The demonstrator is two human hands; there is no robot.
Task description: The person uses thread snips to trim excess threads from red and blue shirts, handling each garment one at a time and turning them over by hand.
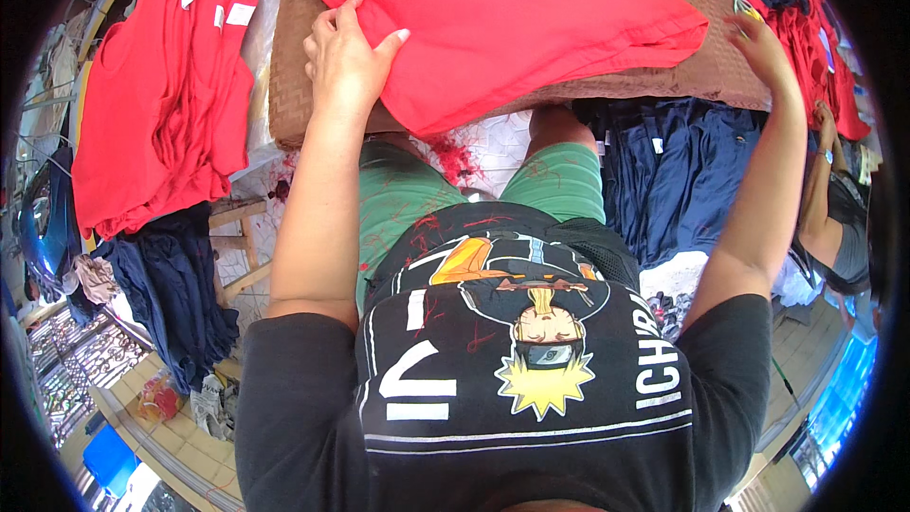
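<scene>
A red piece of cloth [512, 28], seemingly a garment, lies spread over a brown woven-patterned surface [318, 85] in front of me, its near corner hanging past the edge. My left hand [346, 55] rests at the cloth's left edge, fingers apart and thumb stretched out over the fabric. Off the cloth's right end, my right hand [761, 49] is raised and somewhat smeared by motion. A small yellow and white thing [747, 8] shows at its fingertips; its kind and whether the fingers grip it are unclear.
Red garments with white labels [171, 104] are stacked at the left. Dark blue garments [678, 171] hang below the surface at right, and another dark blue garment [175, 284] hangs at lower left. Red thread scraps [455, 159] litter the floor. A co-worker's arm [817, 180] shows at far right.
</scene>
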